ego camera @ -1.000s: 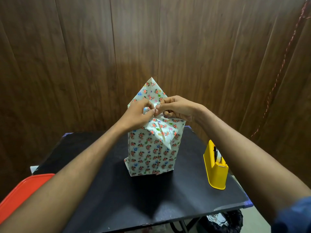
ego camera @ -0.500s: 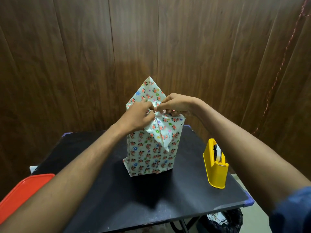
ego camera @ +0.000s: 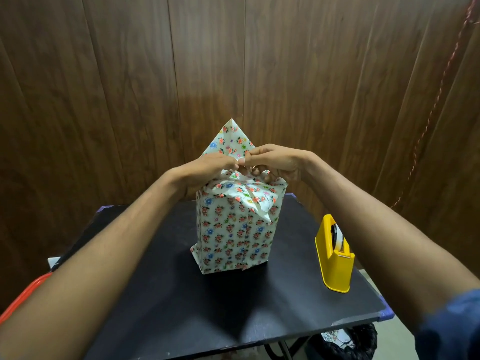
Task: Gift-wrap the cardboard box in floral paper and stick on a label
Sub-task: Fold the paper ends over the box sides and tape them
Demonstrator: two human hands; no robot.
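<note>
The box wrapped in floral paper [ego camera: 233,229] stands upright in the middle of the black table [ego camera: 197,307]. A pointed triangular flap [ego camera: 230,140] of paper sticks up behind its top, and a folded flap hangs over the front upper edge. My left hand [ego camera: 207,170] and my right hand [ego camera: 275,162] meet over the top of the box, fingertips together, pinching the paper there. What lies under the fingers is hidden.
A yellow tape dispenser [ego camera: 333,258] stands on the table to the right of the box. A red tray edge [ego camera: 23,297] shows at the lower left. A black bin [ego camera: 345,344] sits below the table's front right. Wood panelling closes the back.
Both hands have stayed on the box top, shifting slightly as they press the fold flatter. The front flap lies lower against the box. The box has barely moved.
</note>
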